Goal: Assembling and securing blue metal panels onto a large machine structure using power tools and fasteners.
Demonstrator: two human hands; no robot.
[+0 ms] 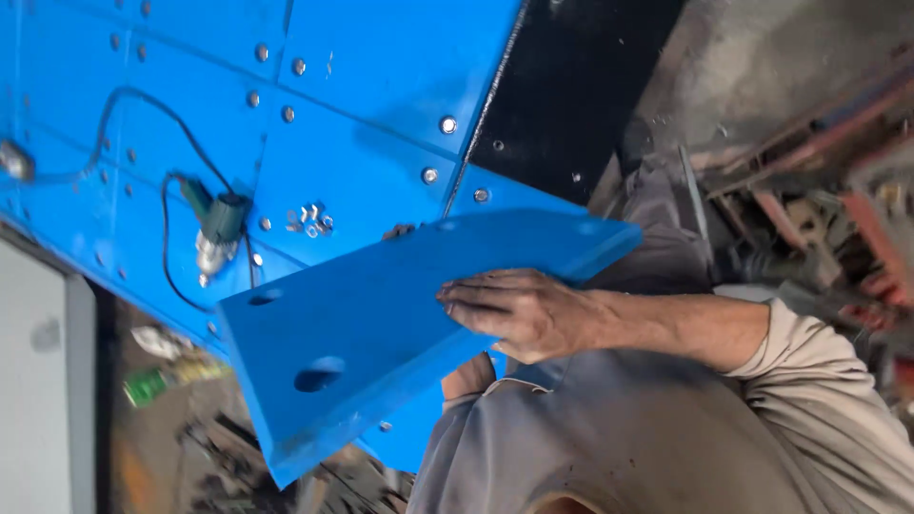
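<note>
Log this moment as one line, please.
right hand: flat on blue panel | left hand: under panel, mostly hidden | power drill: lying on blue plated surface

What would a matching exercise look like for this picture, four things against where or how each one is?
Things:
1 loose blue plate
2 green tool
3 small nuts
4 black panel

States:
A dark, right of the riveted blue sheet
B trails a black cord
C under a flat hand
D silvery heap on the blue sheet

Pairs: 1-C, 2-B, 3-D, 4-A
</note>
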